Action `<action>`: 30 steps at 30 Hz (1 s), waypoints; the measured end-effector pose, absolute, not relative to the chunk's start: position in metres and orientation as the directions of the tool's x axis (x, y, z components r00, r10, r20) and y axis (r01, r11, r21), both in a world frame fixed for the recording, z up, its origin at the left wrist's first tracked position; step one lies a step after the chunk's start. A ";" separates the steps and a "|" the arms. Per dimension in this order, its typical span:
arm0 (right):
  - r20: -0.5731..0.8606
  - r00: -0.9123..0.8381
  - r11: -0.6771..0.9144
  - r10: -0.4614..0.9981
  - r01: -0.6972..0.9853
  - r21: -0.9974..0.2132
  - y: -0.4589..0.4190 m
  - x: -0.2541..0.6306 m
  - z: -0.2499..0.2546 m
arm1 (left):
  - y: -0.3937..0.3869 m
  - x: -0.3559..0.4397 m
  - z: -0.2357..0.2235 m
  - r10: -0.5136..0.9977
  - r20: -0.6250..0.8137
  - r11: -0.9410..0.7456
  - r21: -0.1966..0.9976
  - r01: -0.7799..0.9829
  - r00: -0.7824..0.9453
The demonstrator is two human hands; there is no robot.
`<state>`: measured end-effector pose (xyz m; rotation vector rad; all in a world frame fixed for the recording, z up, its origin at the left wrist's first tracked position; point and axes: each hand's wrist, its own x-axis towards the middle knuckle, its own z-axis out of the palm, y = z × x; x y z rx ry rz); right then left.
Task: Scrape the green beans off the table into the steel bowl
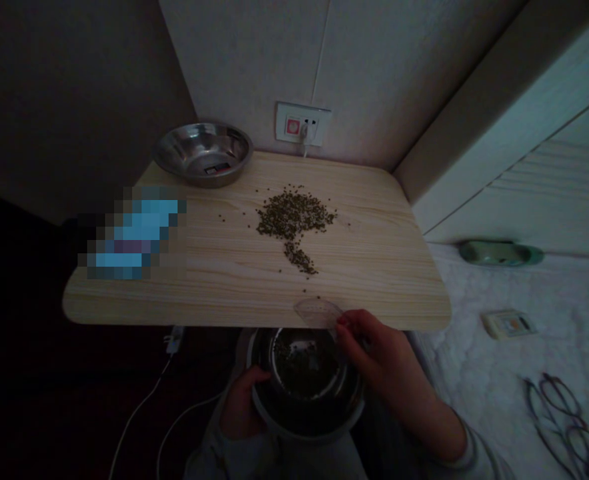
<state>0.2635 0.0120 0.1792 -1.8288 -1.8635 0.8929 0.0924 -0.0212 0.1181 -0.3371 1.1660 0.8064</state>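
Below the front edge of the table, my left hand (pixel 244 405) grips the side of a metal bowl (pixel 307 427) that sits low by my lap. Some dark beans seem to lie inside it, but the light is dim. Over the bowl's right side, my right hand (pixel 379 350) pinches a thin, clear plastic piece (pixel 319 311), which rests at the table's front edge. On the tabletop (pixel 214 287), small green beans (pixel 294 215), likely mung beans, lie in a loose pile, with a narrow trail leading toward the plastic piece.
A second metal bowl (pixel 202 157) stands at the back left. Near the left edge lies a blurred-out bright screen (pixel 139 230). Behind the table is a wall socket (pixel 303 125) with a plug. Glasses (pixel 562 400), a small box (pixel 509 324) and a green case (pixel 499 253) lie on the bed.
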 end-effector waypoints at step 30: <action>0.041 -0.087 0.096 0.995 0.850 -0.517 0.123 0.332 0.188 | -0.022 0.093 0.114 0.401 -0.901 0.739 0.209 -0.640 0.168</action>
